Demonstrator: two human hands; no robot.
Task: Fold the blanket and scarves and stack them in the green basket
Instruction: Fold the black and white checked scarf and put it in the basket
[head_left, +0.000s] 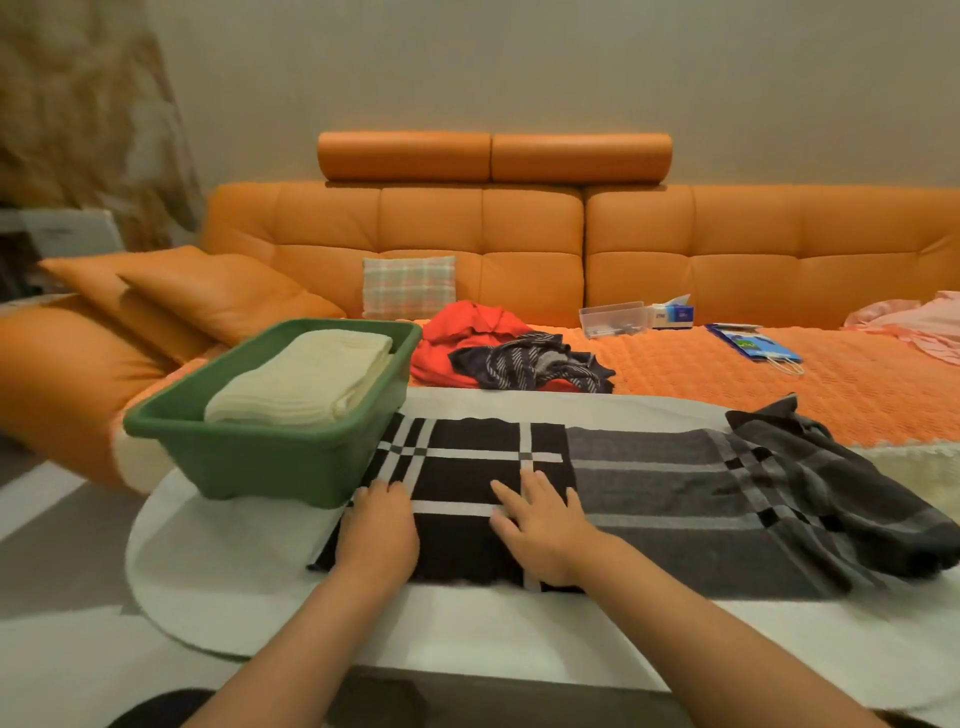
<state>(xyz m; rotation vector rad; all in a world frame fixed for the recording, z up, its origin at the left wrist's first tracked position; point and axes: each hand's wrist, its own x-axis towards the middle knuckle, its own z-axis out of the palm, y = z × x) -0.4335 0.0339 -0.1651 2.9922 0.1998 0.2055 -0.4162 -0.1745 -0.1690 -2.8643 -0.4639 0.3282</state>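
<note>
While both hands lie palm down on it, the black-and-grey checked scarf (649, 499) is spread across the white worktop (234, 571). Its left end is folded over to show a black panel with white stripes; its right end is bunched at three o'clock, near the worktop's edge.

Left hand (379, 530): rests on the left edge of the black panel, fingers together, holding nothing.
Right hand (545, 530): rests flat on the same panel just beside a white stripe, fingers straight and slightly spread, holding nothing. The two hands are apart.

Containers:
- Green basket (270, 457): stands on the worktop at ten o'clock from the hands, its near corner touching the scarf. It holds one folded cream blanket (306, 379), lying flat inside.
- Clear plastic box (613, 318): stands on the orange sofa (727, 249) at one o'clock; its contents are too small to tell.
- Tissue box (672, 312): just beside the clear box, a tissue standing out of the top.
- Blue paper bag (753, 345): lies flat on the sofa seat at two o'clock.

A dark striped scarf (535, 364) lies crumpled on a red garment (467, 338) at twelve o'clock, on the sofa seat behind the worktop.
</note>
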